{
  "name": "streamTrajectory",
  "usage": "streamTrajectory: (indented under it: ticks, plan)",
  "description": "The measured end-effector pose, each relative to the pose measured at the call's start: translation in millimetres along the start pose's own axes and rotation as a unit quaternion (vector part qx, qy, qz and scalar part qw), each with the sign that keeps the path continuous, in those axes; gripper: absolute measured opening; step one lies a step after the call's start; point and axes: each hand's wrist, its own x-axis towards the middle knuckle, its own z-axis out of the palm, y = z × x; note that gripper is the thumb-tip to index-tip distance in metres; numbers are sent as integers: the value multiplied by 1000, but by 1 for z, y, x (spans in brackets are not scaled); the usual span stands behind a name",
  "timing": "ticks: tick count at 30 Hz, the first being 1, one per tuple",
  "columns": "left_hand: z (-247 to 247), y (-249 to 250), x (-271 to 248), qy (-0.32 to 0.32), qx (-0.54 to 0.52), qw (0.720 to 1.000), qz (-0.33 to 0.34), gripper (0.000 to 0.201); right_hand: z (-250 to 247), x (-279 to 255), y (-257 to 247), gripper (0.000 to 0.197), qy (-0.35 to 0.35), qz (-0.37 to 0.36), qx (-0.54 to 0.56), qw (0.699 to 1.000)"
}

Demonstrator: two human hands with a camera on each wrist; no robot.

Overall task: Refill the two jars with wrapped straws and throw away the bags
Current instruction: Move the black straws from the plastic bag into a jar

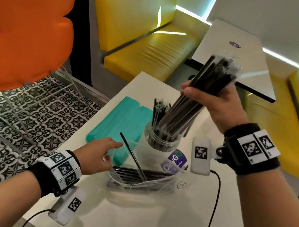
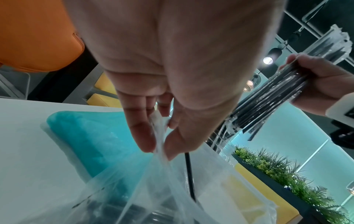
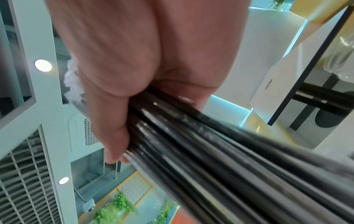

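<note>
The right hand [image 1: 220, 104] is clenched around a thick bundle of wrapped black straws [image 1: 197, 99], its lower ends tilted into the mouth of a clear jar [image 1: 160, 137] on the white table [image 1: 145, 222]; the jar already holds a good many straws. The left hand [image 1: 97, 154] pinches the rim of a clear plastic bag [image 1: 142, 182] lying just in front of the jar, with more black straws in it and one sticking up at an angle. So the refill looks partway done: this jar is filling, the bag is not empty, a second jar cannot be made out, and nothing is thrown away. A teal pack [image 1: 121, 122] lies beside the jar, perhaps more stock. An orange chair [image 1: 20, 26] stands well apart.
</note>
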Motion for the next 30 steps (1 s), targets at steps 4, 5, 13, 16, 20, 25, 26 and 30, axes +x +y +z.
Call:
streamTrajectory:
  ticks: [4, 5, 13, 16, 20, 25, 26, 30]
  plan:
    - [-1, -1, 2, -4, -7, 1000, 14, 58, 0, 19, 15, 15, -44, 34, -22, 998]
    - [-2, -1, 3, -6, -11, 1000, 14, 58, 2, 21, 20, 15, -54, 46, -23, 997]
    - [-3, -3, 3, -14, -28, 1000, 0, 60, 21, 21, 54, 16, -78, 81, -4, 994]
    - [-3, -3, 3, -13, -29, 1000, -1, 61, 24, 19, 59, 17, -71, 82, 21, 994]
    - [-1, 0, 4, -3, -29, 1000, 2, 60, 28, 7, 72, 24, -48, 97, 63, 992]
    - [1, 2, 4, -3, -22, 1000, 6, 61, 23, 5, 77, 15, -6, 129, 75, 989]
    - [1, 3, 4, -4, -25, 1000, 4, 61, 25, 5, 78, 14, 5, 132, 58, 990]
    - [1, 5, 4, -10, -32, 999, -3, 63, 39, -1, 83, 16, 61, 156, 40, 985]
